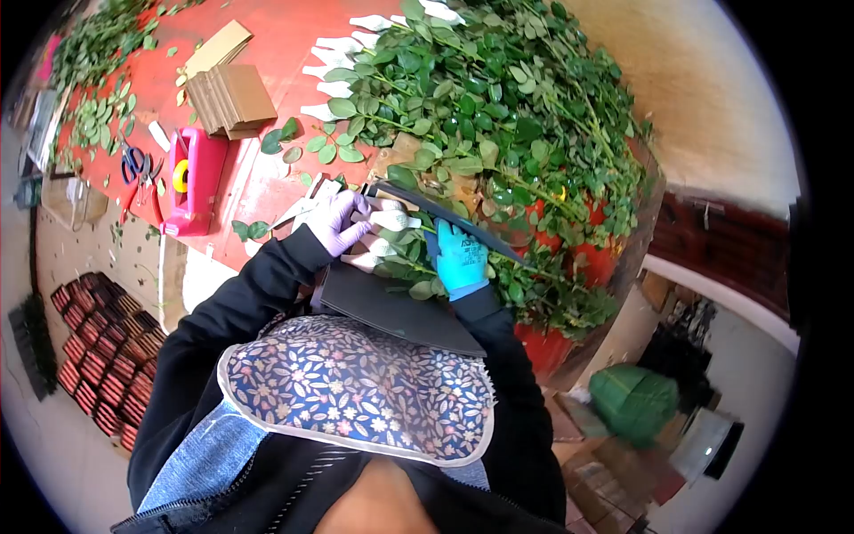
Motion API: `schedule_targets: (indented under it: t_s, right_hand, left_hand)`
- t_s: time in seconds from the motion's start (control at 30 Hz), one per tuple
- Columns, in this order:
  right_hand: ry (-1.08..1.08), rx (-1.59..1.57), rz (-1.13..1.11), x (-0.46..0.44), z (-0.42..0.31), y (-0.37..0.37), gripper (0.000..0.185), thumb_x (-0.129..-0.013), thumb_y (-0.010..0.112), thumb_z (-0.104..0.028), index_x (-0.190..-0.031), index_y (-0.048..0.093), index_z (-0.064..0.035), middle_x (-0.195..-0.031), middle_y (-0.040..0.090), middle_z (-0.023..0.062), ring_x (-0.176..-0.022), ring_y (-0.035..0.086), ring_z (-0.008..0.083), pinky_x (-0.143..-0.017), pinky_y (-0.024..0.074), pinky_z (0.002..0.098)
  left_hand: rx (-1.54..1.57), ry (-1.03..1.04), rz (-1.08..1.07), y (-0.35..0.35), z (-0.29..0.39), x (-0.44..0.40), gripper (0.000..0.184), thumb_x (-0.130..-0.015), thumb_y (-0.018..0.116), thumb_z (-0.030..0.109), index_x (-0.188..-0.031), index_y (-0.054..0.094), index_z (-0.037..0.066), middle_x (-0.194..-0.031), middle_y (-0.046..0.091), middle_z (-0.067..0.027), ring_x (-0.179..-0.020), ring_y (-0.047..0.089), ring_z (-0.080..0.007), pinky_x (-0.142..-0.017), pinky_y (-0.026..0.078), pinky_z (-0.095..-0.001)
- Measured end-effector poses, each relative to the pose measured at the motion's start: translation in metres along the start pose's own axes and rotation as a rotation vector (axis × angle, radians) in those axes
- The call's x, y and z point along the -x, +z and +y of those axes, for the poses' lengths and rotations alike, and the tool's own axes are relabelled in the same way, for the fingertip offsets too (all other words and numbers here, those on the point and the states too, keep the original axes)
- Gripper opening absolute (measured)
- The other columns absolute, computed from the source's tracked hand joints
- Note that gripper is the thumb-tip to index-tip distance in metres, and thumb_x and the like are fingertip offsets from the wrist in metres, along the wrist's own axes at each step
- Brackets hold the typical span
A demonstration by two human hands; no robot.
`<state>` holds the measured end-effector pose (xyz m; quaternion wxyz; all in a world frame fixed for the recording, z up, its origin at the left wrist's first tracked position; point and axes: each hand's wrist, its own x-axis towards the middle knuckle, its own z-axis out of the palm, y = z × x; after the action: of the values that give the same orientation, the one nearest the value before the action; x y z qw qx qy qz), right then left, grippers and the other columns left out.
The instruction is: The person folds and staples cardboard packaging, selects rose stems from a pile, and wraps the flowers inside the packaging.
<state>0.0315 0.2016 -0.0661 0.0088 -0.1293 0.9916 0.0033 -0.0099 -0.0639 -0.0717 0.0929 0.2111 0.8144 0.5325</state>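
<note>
My left hand point(336, 221), in a lilac glove, has its fingers closed at a flower head in a white mesh sleeve point(394, 219). My right hand point(460, 261), in a turquoise glove, is closed around the leafy stem point(428, 230) just behind that head. More white-sleeved heads point(365, 260) lie below, between two dark panels. The lower black panel point(391, 307) slopes toward my apron; the upper dark panel point(449, 218) runs behind my right hand. My fingertips are partly hidden by the flowers.
A big pile of leafy stems point(507, 116) with white-sleeved heads covers the red table's point(285, 76) right side. Left are a pink tape dispenser point(197, 182), scissors point(133, 165), red-handled cutters point(142, 198) and stacked cardboard pieces point(233, 98). A green wrapped bundle point(632, 402) stands lower right.
</note>
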Motion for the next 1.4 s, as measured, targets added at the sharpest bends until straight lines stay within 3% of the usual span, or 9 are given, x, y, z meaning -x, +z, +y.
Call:
schedule_targets:
  t_s: [0.2, 0.3, 0.5, 0.8, 1.03, 1.1, 1.13, 1.3, 1.4]
  right_hand:
    - [-0.013, -0.128, -0.026, 0.012, 0.012, 0.013, 0.03, -0.088, 0.06, -0.026, -0.115, 0.062, -0.0131, -0.101, 0.067, 0.0075, -0.087, 0.065, 0.0279, -0.072, 0.0494, 0.045]
    - [-0.04, -0.126, 0.006, 0.014, 0.011, 0.007, 0.029, -0.086, 0.061, -0.025, -0.112, 0.064, -0.0127, -0.098, 0.068, 0.0075, -0.088, 0.065, 0.0268, -0.073, 0.0493, 0.0448]
    - [0.007, -0.133, -0.076, 0.02, 0.003, -0.003, 0.033, -0.083, 0.062, -0.025, -0.115, 0.063, -0.0133, -0.106, 0.067, 0.0067, -0.084, 0.066, 0.0262, -0.072, 0.0498, 0.0452]
    - [-0.036, -0.205, -0.027, 0.021, 0.015, 0.009, 0.03, -0.086, 0.054, -0.02, -0.114, 0.058, -0.0091, -0.101, 0.066, 0.0102, -0.087, 0.065, 0.0301, -0.072, 0.0523, 0.0431]
    - [0.071, -0.332, -0.158, 0.015, 0.021, 0.007, 0.024, -0.088, 0.054, -0.016, -0.111, 0.059, -0.0092, -0.087, 0.066, 0.0068, -0.077, 0.065, 0.0279, -0.066, 0.0511, 0.0409]
    - [0.125, -0.426, -0.26, 0.014, 0.014, -0.001, 0.03, -0.088, 0.056, -0.018, -0.117, 0.059, -0.0111, -0.095, 0.066, 0.0085, -0.082, 0.064, 0.0293, -0.069, 0.0508, 0.042]
    - [0.091, -0.339, -0.053, 0.017, 0.015, 0.008, 0.032, -0.088, 0.057, -0.019, -0.119, 0.058, -0.012, -0.101, 0.065, 0.0091, -0.086, 0.064, 0.0301, -0.071, 0.0504, 0.0432]
    - [0.045, -0.301, 0.192, 0.023, 0.015, 0.015, 0.033, -0.085, 0.067, -0.022, -0.115, 0.063, -0.0104, -0.109, 0.063, 0.0104, -0.099, 0.061, 0.0319, -0.079, 0.0494, 0.0438]
    - [0.046, -0.312, 0.173, 0.024, 0.015, 0.023, 0.03, -0.085, 0.067, -0.022, -0.113, 0.064, -0.0105, -0.108, 0.064, 0.0106, -0.092, 0.062, 0.032, -0.075, 0.0499, 0.0435]
  left_hand:
    - [-0.654, 0.472, -0.213, 0.001, 0.029, -0.023, 0.046, -0.079, 0.071, 0.033, -0.119, 0.061, 0.014, -0.097, 0.058, -0.0072, -0.08, 0.06, -0.0253, -0.071, 0.05, -0.0363]
    - [-0.685, 0.42, -0.452, 0.015, 0.033, -0.038, 0.055, -0.082, 0.066, 0.04, -0.131, 0.055, 0.017, -0.102, 0.055, -0.0066, -0.093, 0.058, -0.0259, -0.08, 0.046, -0.0399]
    - [-0.458, 0.553, -0.253, 0.033, 0.023, -0.049, 0.02, -0.076, 0.072, 0.017, -0.095, 0.064, 0.014, -0.092, 0.053, -0.0075, -0.083, 0.055, -0.0282, -0.071, 0.041, -0.0411]
    - [-0.195, 0.512, -0.38, -0.007, 0.012, -0.033, 0.015, -0.074, 0.075, 0.015, -0.083, 0.064, 0.009, -0.096, 0.055, -0.011, -0.082, 0.056, -0.0293, -0.068, 0.046, -0.0398]
    - [-0.165, 0.248, -0.363, -0.074, -0.028, 0.002, 0.012, -0.083, 0.062, 0.006, -0.093, 0.06, 0.001, -0.096, 0.061, -0.0154, -0.084, 0.062, -0.0294, -0.074, 0.051, -0.0372]
    - [-0.046, -0.084, -0.299, -0.058, -0.029, 0.005, 0.018, -0.083, 0.053, -0.002, -0.1, 0.057, 0.0, -0.088, 0.065, -0.0152, -0.08, 0.065, -0.0309, -0.071, 0.052, -0.0372]
    - [-0.066, 0.07, -0.238, -0.042, -0.03, -0.004, 0.026, -0.081, 0.046, -0.007, -0.104, 0.054, -0.001, -0.083, 0.065, -0.0152, -0.075, 0.067, -0.0317, -0.068, 0.053, -0.0367]
    - [-0.269, -0.164, -0.053, 0.011, -0.022, -0.027, 0.027, -0.089, 0.068, 0.027, -0.093, 0.06, 0.002, -0.062, 0.059, -0.0108, -0.055, 0.06, -0.026, -0.052, 0.045, -0.0377]
    - [0.031, -0.191, 0.075, 0.021, -0.019, -0.032, 0.026, -0.086, 0.074, 0.022, -0.093, 0.063, 0.0, -0.073, 0.067, -0.0053, -0.063, 0.061, -0.015, -0.062, 0.051, -0.0295]
